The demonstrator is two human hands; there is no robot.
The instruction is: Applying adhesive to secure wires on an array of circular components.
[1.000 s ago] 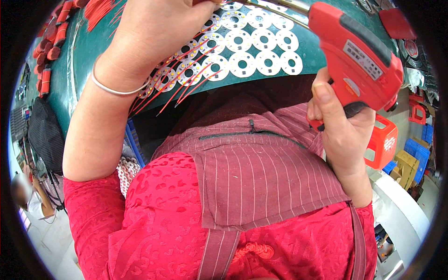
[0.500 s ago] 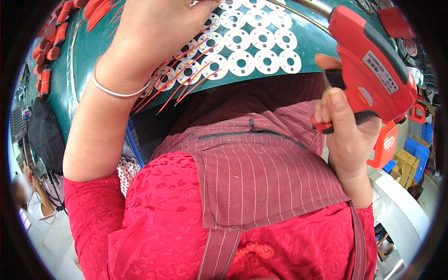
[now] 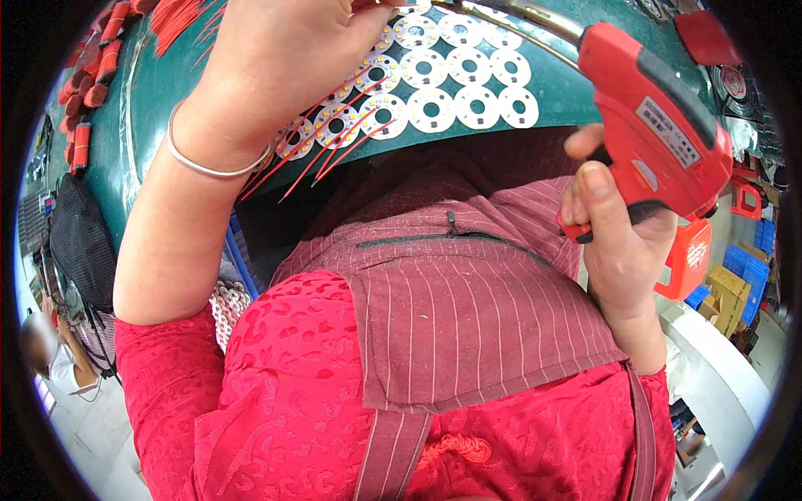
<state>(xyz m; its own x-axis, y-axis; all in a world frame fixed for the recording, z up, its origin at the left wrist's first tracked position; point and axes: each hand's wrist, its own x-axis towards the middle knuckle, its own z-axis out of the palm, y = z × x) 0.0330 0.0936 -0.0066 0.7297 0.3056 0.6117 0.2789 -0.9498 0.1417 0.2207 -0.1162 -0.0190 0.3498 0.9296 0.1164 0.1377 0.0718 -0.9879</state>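
My right hand [image 3: 622, 242] grips the handle of a red pistol-shaped power tool [image 3: 652, 125], held to the right of a green table [image 3: 159, 83]. My left hand [image 3: 280, 58] reaches over the table's near edge with its fingers curled at the top of the picture; what they hold is cut off from view. A silver bangle [image 3: 209, 163] circles that wrist. Just beside the left hand lie rows of white round circuit discs [image 3: 455, 88] with centre holes, some with thin red wires [image 3: 322, 154] trailing over the table edge.
Bundles of red wire [image 3: 171, 21] and red sleeved parts [image 3: 83, 92] lie along the table's left rim. A black bag [image 3: 79, 246] hangs at the left. Blue and yellow crates [image 3: 735, 280] and a red stand [image 3: 689, 259] sit at the right. A striped maroon apron [image 3: 451, 309] fills the foreground.
My right hand has lifted the red tool up and slightly leftward, closer to the table. My left hand has stayed over the discs, shifting a little upward.
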